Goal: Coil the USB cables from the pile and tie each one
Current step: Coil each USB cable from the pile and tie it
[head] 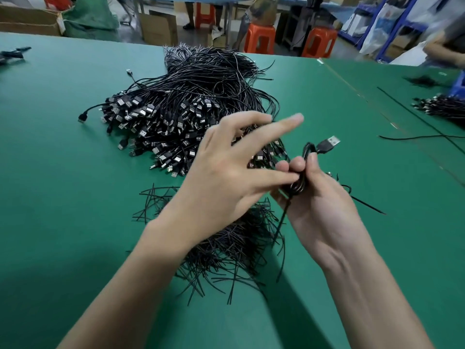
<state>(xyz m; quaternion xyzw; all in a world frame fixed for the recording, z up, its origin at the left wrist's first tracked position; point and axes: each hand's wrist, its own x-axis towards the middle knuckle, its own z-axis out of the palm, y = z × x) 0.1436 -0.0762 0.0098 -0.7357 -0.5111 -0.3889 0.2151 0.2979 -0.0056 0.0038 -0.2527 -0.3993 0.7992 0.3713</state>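
A big pile of black USB cables (176,109) lies on the green table (63,172), plugs facing me. In front of it sits a heap of thin black twist ties (234,245). My right hand (324,210) grips a coiled USB cable (302,177); its silver plug (329,143) sticks up past my thumb. One black tie runs down from the coil and another sticks out to the right. My left hand (226,170) hovers over the coil with fingers spread, its thumb tip touching the coil.
Loose cables (422,137) trail across the table's right side, beside another bundle of cables (442,109) and a blue bin (459,86). Another person's arm (442,49) shows at far right. Orange stools (259,39) and cardboard boxes (158,28) stand beyond the table.
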